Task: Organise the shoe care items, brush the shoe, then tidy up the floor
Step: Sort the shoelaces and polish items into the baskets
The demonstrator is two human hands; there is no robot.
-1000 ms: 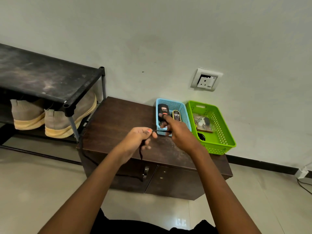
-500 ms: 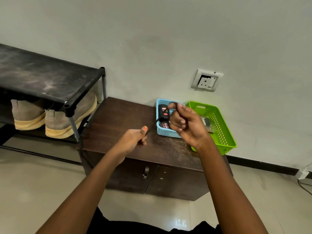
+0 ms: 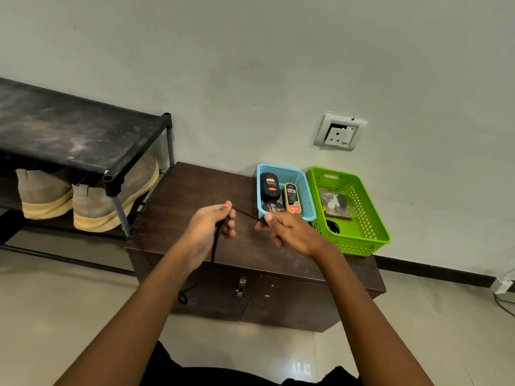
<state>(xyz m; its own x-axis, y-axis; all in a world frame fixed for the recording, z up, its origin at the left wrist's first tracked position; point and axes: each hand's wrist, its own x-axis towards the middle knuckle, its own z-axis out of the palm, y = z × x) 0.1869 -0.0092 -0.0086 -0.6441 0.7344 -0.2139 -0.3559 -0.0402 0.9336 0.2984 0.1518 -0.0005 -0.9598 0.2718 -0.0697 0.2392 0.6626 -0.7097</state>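
Observation:
A black shoelace (image 3: pixel 245 213) stretches between my two hands above the dark brown cabinet (image 3: pixel 195 188). My left hand (image 3: pixel 210 228) pinches it, and its loose end hangs down past the cabinet front. My right hand (image 3: pixel 289 231) pinches the other part near the blue basket (image 3: pixel 305 196). That basket holds a black polish bottle (image 3: pixel 269 185), a gold-rimmed polish applicator (image 3: pixel 291 197) and a round tin (image 3: pixel 275 207). The green basket (image 3: pixel 362 232) beside it holds a wooden brush (image 3: pixel 335 204) and a small black item.
A black shoe rack (image 3: pixel 83 135) stands to the left with a pair of beige shoes (image 3: pixel 92 201) on its lower shelf. A wall socket (image 3: pixel 340 131) sits above the baskets. Pale tiled floor (image 3: pixel 55 316) surrounds the cabinet, and a cable lies at the far right.
My right hand has come down from over the blue basket to the cabinet top near my left hand. The shoelace is now stretched between both hands.

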